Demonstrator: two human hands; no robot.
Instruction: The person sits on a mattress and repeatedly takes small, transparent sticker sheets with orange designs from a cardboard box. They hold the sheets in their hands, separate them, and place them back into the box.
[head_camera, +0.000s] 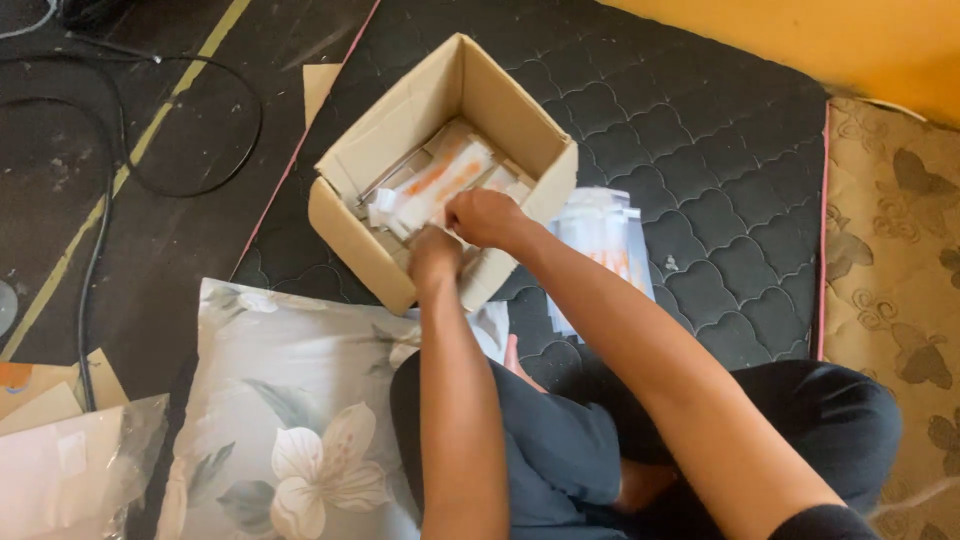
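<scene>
Both hands, left hand (436, 255) and right hand (483, 217), are closed around white-and-orange plastic packets (440, 180) inside the open brown cardboard box (400, 125). Risk: the tightly stacked packets may crumple, or the light box may tip on the soft black quilted mattress (720, 170).

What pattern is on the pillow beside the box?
Pale grey pillow with large cream flowers and grey-green leaves, seen in the head view.

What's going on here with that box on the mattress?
A person sits cross-legged on a dark quilted mattress, both hands inside an open cardboard box. The left hand and right hand press on white packets with orange markings packed in the box. More similar packets lie on the mattress beside the box, and a floral pillow sits by the knee.
</scene>
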